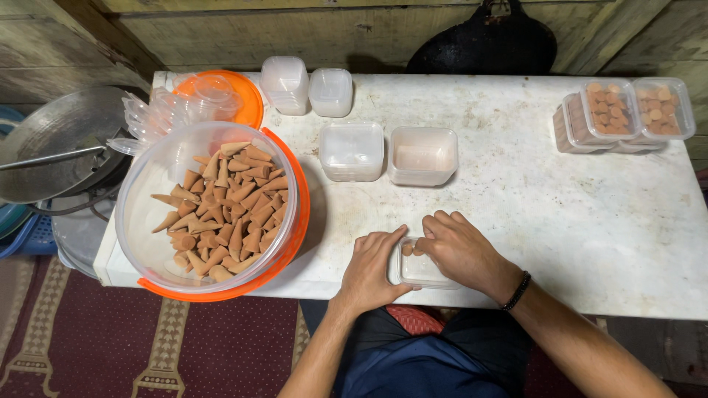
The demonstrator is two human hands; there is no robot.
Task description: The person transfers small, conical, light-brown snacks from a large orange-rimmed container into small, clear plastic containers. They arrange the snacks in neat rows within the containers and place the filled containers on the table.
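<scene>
A small clear plastic box [417, 271] sits at the near edge of the white table [531, 191]. My left hand [372, 267] rests against its left side, fingers curled along the rim. My right hand [459, 248] is over its top right, fingertips at a couple of brown cones [408, 249] standing inside the box. A large clear bucket [158, 173] with an orange rim, holding several brown cones [225, 210], stands to the left of my hands.
Two clear boxes [352, 151] [422, 155] stand mid-table, two more [285, 85] [330, 92] at the back. Filled, lidded boxes [623, 114] stack at the far right. An orange lid [247, 99] with clear lids lies back left. A metal pan [55, 140] sits off the table's left.
</scene>
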